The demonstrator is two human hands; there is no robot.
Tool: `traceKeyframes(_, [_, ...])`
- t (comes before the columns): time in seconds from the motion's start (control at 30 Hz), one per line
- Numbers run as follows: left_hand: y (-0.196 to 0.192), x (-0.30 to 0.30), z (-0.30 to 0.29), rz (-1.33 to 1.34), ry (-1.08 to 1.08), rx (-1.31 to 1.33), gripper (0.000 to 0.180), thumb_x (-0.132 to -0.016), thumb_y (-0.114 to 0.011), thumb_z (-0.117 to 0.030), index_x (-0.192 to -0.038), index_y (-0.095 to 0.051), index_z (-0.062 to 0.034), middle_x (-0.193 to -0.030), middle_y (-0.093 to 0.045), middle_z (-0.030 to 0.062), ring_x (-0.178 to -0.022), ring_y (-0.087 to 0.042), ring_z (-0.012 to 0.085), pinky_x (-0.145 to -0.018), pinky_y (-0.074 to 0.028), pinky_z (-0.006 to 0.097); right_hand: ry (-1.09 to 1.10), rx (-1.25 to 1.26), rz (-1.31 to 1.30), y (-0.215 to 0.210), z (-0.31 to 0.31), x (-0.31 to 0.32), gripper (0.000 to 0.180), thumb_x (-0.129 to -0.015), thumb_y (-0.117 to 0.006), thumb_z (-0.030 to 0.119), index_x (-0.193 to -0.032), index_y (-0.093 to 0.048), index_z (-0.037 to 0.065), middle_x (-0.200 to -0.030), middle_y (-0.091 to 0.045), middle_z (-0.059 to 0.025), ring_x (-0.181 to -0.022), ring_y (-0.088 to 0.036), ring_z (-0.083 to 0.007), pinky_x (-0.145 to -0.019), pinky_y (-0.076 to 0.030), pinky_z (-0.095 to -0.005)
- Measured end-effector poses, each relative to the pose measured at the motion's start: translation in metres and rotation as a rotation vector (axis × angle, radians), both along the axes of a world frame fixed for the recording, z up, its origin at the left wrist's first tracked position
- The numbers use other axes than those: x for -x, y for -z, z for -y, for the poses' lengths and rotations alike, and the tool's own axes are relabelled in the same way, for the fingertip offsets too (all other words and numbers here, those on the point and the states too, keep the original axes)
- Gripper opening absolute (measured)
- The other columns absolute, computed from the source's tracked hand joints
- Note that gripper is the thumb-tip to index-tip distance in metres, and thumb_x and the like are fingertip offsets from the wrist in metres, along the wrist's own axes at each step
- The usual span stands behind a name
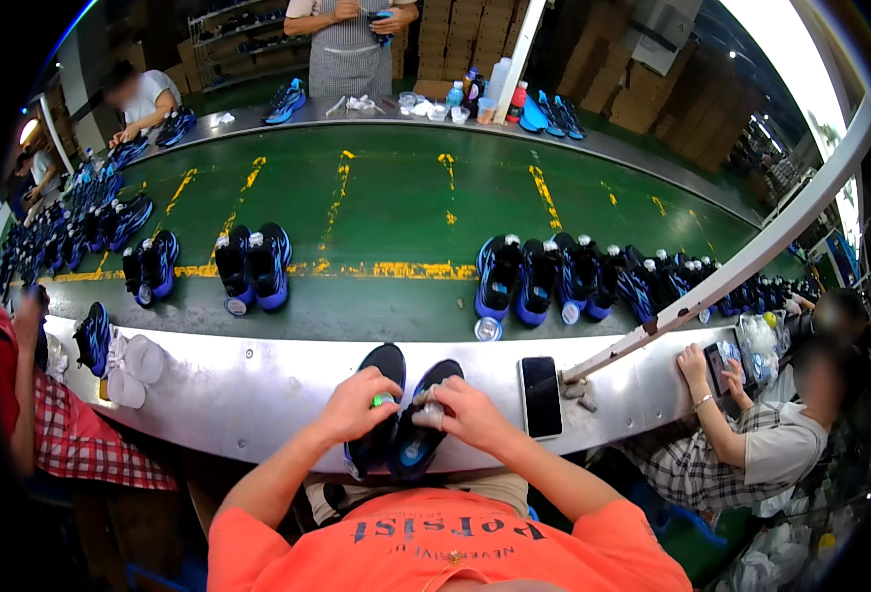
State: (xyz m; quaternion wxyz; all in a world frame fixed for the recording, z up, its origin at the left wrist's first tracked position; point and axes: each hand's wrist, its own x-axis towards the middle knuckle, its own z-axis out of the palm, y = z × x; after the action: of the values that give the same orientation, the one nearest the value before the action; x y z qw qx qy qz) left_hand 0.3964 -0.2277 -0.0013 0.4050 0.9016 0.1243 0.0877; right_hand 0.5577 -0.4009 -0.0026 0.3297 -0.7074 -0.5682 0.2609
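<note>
Two dark shoes with blue insoles, a left-hand shoe (pixel 384 361) and a right-hand shoe (pixel 413 449), lie side by side on the metal ledge before me. My left hand (pixel 353 405) is over the left-hand shoe, fingers closed around a small bright green thing (pixel 383 400); its kind is unclear. Above the other shoe's opening, my right hand (pixel 463 410) has its fingers drawn together. Something greyish-white (pixel 428 410) shows at those fingertips, either held or wrapped round them. My hands partly hide both shoes.
A phone (pixel 541 397) lies right of my hand, beside small grey lumps (pixel 581 395) and a slanting post (pixel 712 286). Beyond the ledge, a green belt (pixel 386 197) carries shoe pairs (pixel 254 266). White shoe-shaped pieces (pixel 134 367) stand left. Co-workers sit on both sides.
</note>
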Motion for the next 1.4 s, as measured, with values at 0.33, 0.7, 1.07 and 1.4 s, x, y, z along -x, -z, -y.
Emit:
traceKeyframes(0.33, [-0.007, 0.007, -0.013, -0.199, 0.031, 0.355, 0.037, -0.075, -0.073, -0.018, -0.109, -0.063, -0.0063, -0.099, -0.061, 0.0083, -0.076, -0.055, 0.0178, -0.069, -0.048, 0.029, -0.066, 0.083, 0.019, -0.022, 0.001, -0.008, 0.031, -0.083, -0.069, 0.028, -0.113, -0.065, 0.019, -0.08, -0.054, -0.0079, -0.08, -0.055, -0.0228, -0.069, -0.043, -0.0354])
traceKeyframes(0.7, [-0.004, 0.005, 0.012, 0.156, -0.125, 0.098, 0.023, -0.082, -0.066, -0.014, -0.103, -0.065, -0.0038, -0.083, -0.063, 0.0062, -0.068, -0.056, 0.0164, -0.063, -0.046, 0.03, -0.11, -0.04, -0.1, -0.014, 0.016, -0.014, 0.026, -0.085, -0.065, 0.032, -0.103, -0.064, 0.012, -0.084, -0.062, -0.0147, -0.078, -0.061, -0.0349, -0.068, -0.048, -0.0408])
traceKeyframes(1.07, [0.007, -0.008, 0.088, -0.305, -0.303, 1.163, 0.028, -0.096, -0.054, -0.021, -0.104, -0.06, 0.0043, -0.099, -0.064, 0.0114, -0.082, -0.066, 0.0174, -0.058, -0.052, 0.025, -0.092, -0.02, -0.143, -0.006, 0.015, -0.024, 0.037, -0.078, -0.071, 0.013, -0.115, -0.065, 0.016, -0.082, -0.052, -0.0057, -0.074, -0.051, -0.0181, -0.068, -0.045, -0.0286])
traceKeyframes(1.4, [0.009, -0.005, 0.121, -0.082, -0.466, 1.349, 0.025, -0.097, -0.049, -0.014, -0.112, -0.058, 0.004, -0.108, -0.063, 0.0107, -0.095, -0.066, 0.0215, -0.069, -0.055, 0.026, -0.05, -0.042, -0.151, -0.004, 0.021, -0.02, 0.035, -0.078, -0.071, 0.014, -0.113, -0.067, 0.015, -0.082, -0.049, -0.005, -0.072, -0.05, -0.0168, -0.066, -0.044, -0.0282])
